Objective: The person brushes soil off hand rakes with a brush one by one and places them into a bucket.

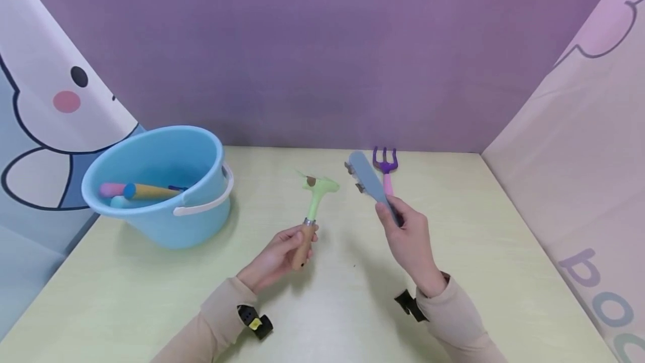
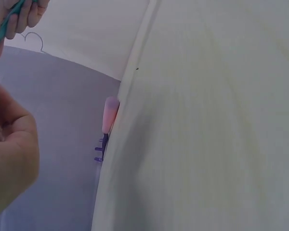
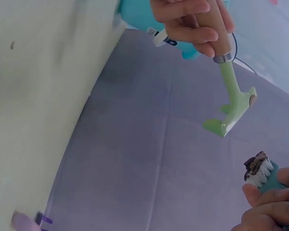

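My left hand (image 1: 274,254) grips the brown wooden handle of a small garden hand rake (image 1: 314,203). Its light green head points away from me, and a brown patch (image 1: 311,181) shows on it. To the right, my right hand (image 1: 410,237) holds a blue-grey brush (image 1: 367,175) by its handle, tilted up and to the left. White bristles (image 3: 260,175) with brown bits caught on them show in the right wrist view. Brush and rake are apart, both held above the table.
A light blue bucket (image 1: 173,231) with a white handle stands at the left, holding several tools with coloured handles. Behind my right hand, a purple garden fork (image 1: 386,167) with a pink handle lies near the table's back edge. A purple backdrop (image 1: 322,71) rises behind the table.
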Motion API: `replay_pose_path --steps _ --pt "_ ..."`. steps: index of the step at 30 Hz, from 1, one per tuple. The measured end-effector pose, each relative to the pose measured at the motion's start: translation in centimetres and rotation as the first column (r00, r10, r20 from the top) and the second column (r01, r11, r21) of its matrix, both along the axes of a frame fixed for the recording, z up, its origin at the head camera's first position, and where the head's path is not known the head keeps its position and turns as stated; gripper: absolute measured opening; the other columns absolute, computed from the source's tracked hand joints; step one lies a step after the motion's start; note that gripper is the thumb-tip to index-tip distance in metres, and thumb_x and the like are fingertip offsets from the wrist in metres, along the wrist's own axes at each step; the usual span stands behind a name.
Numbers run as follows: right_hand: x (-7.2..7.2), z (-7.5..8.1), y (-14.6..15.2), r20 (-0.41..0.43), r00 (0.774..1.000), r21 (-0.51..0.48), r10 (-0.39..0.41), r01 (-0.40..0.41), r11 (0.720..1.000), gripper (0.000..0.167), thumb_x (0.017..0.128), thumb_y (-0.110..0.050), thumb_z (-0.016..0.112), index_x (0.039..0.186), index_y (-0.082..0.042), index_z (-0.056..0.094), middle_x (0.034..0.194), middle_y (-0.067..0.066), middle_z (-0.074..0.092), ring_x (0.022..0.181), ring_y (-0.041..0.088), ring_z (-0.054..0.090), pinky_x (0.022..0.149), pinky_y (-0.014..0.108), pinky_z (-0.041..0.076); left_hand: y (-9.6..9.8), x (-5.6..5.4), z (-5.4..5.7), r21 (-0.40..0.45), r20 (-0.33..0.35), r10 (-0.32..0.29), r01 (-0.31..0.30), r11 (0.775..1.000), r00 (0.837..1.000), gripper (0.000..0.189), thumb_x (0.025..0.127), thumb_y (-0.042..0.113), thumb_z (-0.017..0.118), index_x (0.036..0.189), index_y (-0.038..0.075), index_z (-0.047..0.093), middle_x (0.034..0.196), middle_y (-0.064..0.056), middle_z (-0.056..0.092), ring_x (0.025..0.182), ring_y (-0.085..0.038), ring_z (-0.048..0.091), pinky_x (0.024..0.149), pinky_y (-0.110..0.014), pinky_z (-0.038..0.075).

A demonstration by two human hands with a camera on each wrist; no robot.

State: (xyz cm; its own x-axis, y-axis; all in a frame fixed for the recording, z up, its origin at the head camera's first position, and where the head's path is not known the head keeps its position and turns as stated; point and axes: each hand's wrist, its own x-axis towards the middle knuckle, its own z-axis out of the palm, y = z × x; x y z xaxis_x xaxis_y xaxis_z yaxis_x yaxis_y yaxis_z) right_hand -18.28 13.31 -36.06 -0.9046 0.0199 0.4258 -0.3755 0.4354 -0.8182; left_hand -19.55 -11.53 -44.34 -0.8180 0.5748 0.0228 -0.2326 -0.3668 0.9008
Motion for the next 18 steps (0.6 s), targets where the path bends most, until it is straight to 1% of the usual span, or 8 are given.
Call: replay_pose_path --steps 5,9,11,14,18 --pt "0.0 0.3 -1.4 -0.071 0.997 0.000 0.041 -0.041 0.999 0.022 0.090 -0.011 0.057 0.107 0.000 0.065 0.059 0.000 0.043 0.048 0.004 0.035 0.042 0.021 0.033 0.5 0.2 0.0 -0.025 -0.010 -0.025 0.025 0.999 1.000 0.027 0.095 0.034 0.046 0.118 0.025 0.058 0.102 0.008 0.056 0.080 -0.005 0.056 0.070 -0.021 0.046" --pt "0.2 0.3 -2.7 -0.127 0.989 0.039 0.075 -0.070 0.997 0.021 0.089 -0.008 0.057 0.106 0.001 0.065 0.057 -0.001 0.043 0.048 0.002 0.035 0.043 0.021 0.034 1.0 0.3 0.1 -0.032 -0.009 -0.031 0.030 0.999 0.999 0.025 0.096 0.031 0.046 0.116 0.025 0.059 0.101 0.007 0.057 0.080 -0.006 0.056 0.071 -0.022 0.046" --pt "0.3 0.3 -3.3 -0.152 0.984 0.053 0.088 -0.081 0.995 0.020 0.089 -0.007 0.057 0.105 0.002 0.064 0.057 -0.002 0.043 0.047 0.002 0.034 0.042 0.021 0.033 1.2 0.4 0.2 -0.047 -0.013 -0.029 0.028 0.999 0.999 0.026 0.096 0.031 0.045 0.116 0.023 0.059 0.101 0.007 0.057 0.079 -0.006 0.055 0.069 -0.021 0.045" --pt "0.3 0.2 -3.9 -0.191 0.978 0.066 0.078 -0.066 0.996 0.020 0.089 -0.007 0.057 0.104 0.003 0.064 0.058 -0.001 0.045 0.048 0.003 0.036 0.043 0.021 0.034 1.4 0.5 0.6 -0.092 -0.020 0.002 -0.004 0.996 1.000 0.032 0.096 0.037 0.044 0.117 0.018 0.057 0.098 0.007 0.055 0.075 -0.004 0.053 0.066 -0.019 0.043" --pt "0.0 -0.1 -4.4 -0.264 0.964 0.090 0.034 -0.010 0.996 0.019 0.087 -0.006 0.060 0.102 0.004 0.065 0.058 0.001 0.047 0.049 0.004 0.036 0.043 0.019 0.034 1.7 0.6 1.0 -0.145 -0.027 0.071 -0.075 0.987 0.997 0.048 0.094 0.042 0.044 0.123 0.005 0.051 0.094 0.007 0.054 0.069 -0.002 0.049 0.062 -0.016 0.041"
